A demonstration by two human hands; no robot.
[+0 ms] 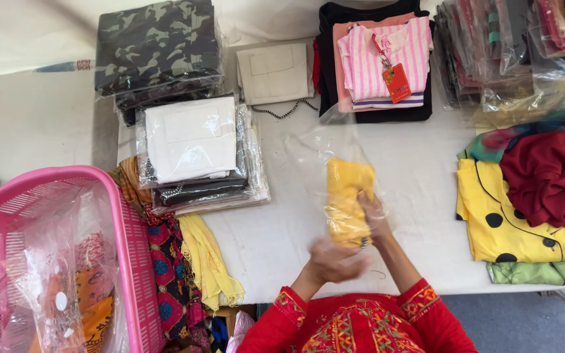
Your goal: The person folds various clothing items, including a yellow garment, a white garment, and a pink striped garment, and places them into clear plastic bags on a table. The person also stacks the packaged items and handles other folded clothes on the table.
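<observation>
White table (413, 176), garment stacks around. Right hand (374, 212) gripping yellow garment (348, 199) inside clear bag (322, 147); left hand (331, 261) blurred, grip unclear. Risk: thin bag tearing, slipping.

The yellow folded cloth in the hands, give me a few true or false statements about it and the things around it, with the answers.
1. The yellow folded cloth sits inside a clear plastic bag. True.
2. The right hand grips the cloth. True.
3. The left hand rests inside the pink basket. False: it is at the lower end of the cloth, blurred, well away from the basket.
4. The camouflage fabric stack lies at the far edge of the table. True.
5. The dark red cloth lies under the yellow polka-dot garment. False: it lies on top of it.
</observation>
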